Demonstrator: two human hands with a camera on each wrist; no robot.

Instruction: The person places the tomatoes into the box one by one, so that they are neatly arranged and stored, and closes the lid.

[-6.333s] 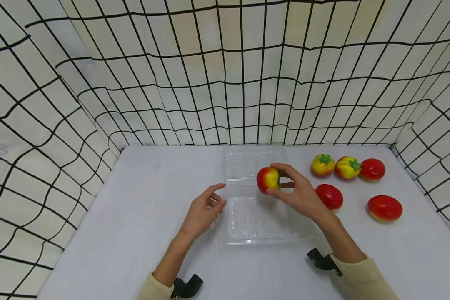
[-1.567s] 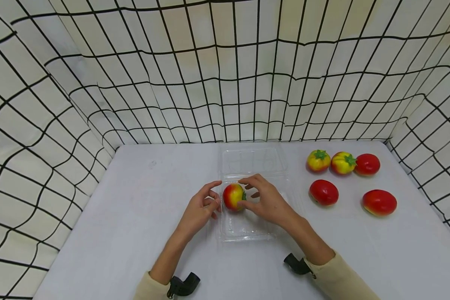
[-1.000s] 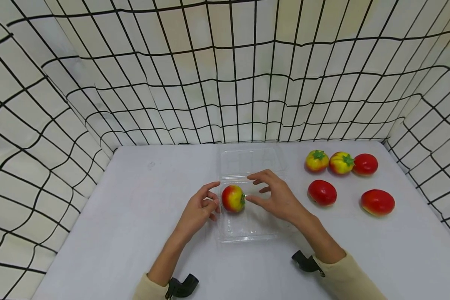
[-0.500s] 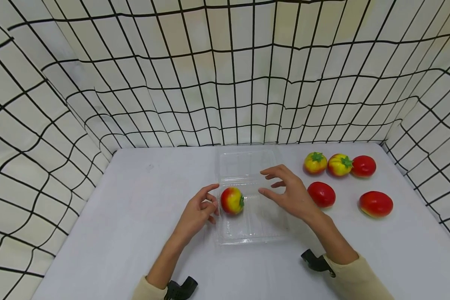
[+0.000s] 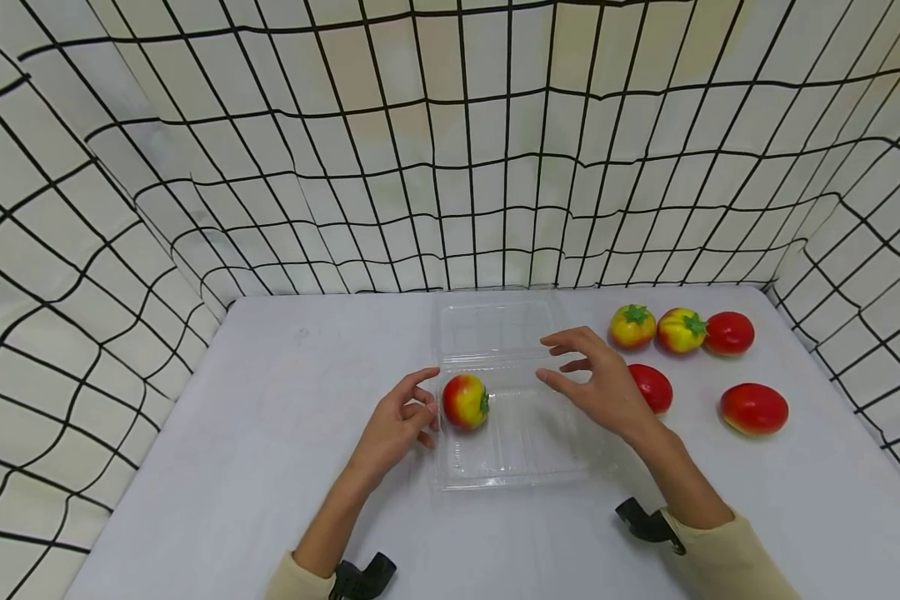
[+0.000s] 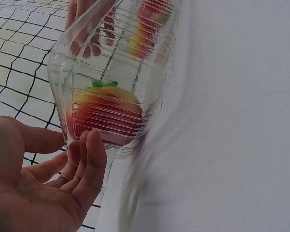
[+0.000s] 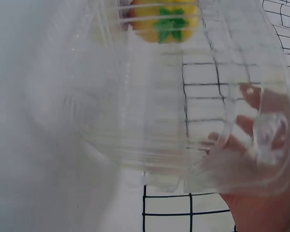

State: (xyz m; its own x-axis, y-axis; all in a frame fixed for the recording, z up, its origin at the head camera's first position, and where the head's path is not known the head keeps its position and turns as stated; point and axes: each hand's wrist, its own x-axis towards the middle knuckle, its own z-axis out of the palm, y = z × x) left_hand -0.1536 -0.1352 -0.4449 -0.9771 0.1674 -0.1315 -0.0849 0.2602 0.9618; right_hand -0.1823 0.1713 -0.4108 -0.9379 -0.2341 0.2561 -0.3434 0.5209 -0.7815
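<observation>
A red and yellow fruit with a green calyx [image 5: 465, 402] lies at the left side of a clear hinged plastic box [image 5: 525, 454], whose lid [image 5: 498, 327] is folded back flat. My left hand [image 5: 397, 425] is beside the box's left edge. In the left wrist view its loosely bent fingers [image 6: 94, 154] touch the outside of the clear wall, near that fruit [image 6: 106, 118]. Over the right part of the box hovers my right hand [image 5: 603, 387], thumb and fingers spread, nothing between them. The right wrist view shows the right hand [image 7: 266, 159] partly through clear plastic.
Right of the box, two yellow fruits with green calyxes [image 5: 632, 327] and a red one [image 5: 729, 333] form a row. Nearer lie two red oval fruits [image 5: 754, 409], one partly behind the right hand. Black netting [image 5: 502, 208] surrounds the white table [image 5: 307, 400].
My right hand carried the fruit left into the box, let it go, and has drawn back to the right. The left hand has stayed at the box's left edge.
</observation>
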